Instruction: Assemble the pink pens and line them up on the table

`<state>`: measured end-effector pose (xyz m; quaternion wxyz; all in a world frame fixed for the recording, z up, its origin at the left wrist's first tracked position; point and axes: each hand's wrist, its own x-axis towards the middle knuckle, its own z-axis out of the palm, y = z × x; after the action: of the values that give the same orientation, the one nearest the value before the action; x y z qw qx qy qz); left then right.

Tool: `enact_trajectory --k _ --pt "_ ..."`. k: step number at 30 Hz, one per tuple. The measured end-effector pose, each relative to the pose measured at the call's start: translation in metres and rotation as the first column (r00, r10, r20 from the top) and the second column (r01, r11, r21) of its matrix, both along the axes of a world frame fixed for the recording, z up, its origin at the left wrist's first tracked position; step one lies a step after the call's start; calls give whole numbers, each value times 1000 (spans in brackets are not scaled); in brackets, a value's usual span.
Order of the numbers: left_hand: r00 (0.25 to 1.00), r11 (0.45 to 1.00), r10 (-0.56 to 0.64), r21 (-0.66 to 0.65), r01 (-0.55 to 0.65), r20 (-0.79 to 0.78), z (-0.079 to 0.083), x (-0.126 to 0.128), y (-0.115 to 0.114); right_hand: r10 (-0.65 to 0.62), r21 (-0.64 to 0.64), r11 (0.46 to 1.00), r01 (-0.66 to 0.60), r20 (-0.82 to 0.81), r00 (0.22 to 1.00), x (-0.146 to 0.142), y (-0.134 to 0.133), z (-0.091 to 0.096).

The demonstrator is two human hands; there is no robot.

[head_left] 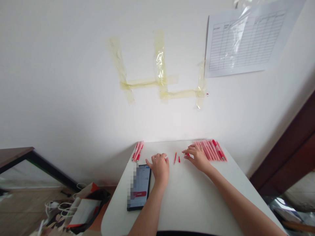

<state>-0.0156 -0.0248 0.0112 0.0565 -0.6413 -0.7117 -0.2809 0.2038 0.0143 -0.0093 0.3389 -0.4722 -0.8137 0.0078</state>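
Note:
My left hand (160, 166) hovers over or rests on the white table (187, 200), fingers loosely bent and apart, with nothing seen in it. Its thumb is near the top right corner of a phone (139, 193). My right hand (197, 157) has its thumb and fingers around a small red pen part (188, 154), which they partly cover. Between the hands lie a thin red pen refill (175, 158) and a small red cone-shaped pen tip (179, 159). Beyond the right hand, a row of pink-wrapped pens (211, 150) lies side by side, with a bare red pen part on top.
A few red pens (138, 151) lie at the table's back left corner. The wall (81, 82) behind carries yellowish tape (161, 62) and a printed sheet (246, 42). Bags and white cables (64, 208) are on the floor at left; dark furniture (287, 150) stands at right.

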Motion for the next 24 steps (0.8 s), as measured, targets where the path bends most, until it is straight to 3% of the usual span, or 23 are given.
enact_trajectory --k 5,8,24 --pt "965 969 -246 39 243 93 -1 9 -1 33 -13 999 -33 1 999 -4 -1 -1" --pt "939 944 -328 56 324 99 -4 13 -1 61 -26 998 -61 -8 998 -5 -1 -2" --pt "914 921 -389 69 384 110 -10 16 2 161 -58 984 -166 -81 984 -7 0 1"
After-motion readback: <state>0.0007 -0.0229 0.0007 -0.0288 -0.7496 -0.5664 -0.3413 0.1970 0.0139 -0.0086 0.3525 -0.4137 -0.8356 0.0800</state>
